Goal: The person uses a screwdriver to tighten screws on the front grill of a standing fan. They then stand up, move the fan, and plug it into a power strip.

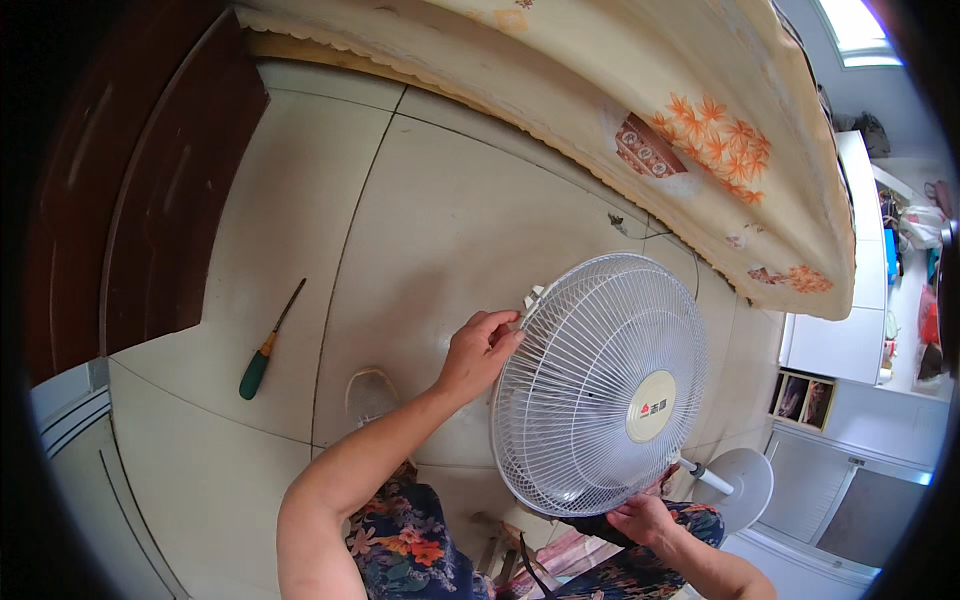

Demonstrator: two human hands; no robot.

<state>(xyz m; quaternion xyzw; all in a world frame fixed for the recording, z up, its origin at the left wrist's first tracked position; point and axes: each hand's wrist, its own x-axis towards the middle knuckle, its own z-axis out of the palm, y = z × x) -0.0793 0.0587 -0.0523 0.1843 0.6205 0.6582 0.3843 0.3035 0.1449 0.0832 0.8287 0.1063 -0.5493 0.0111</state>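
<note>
A white standing fan (585, 350) has its round wire guard facing up, with a cream centre badge (650, 405). My left hand (480, 350) has its fingers bent on the guard's upper left rim, just below a small white clip (532, 298). Lower down, my right hand (640, 518) grips the bottom edge of the guard, its fingertips partly hidden. The white pole (705, 475) runs right to the round base (750, 490). A green-handled screwdriver (255, 370) lies on the tiled floor, left of my left arm.
Dark wooden panels (165, 190) stand on the left. A patterned cloth (720, 200) hangs along the far side, a wire (692, 260) near its hem. White cabinets (830, 340) and a cubby box (802, 400) are at right. My shoe (372, 395) is beside my left forearm.
</note>
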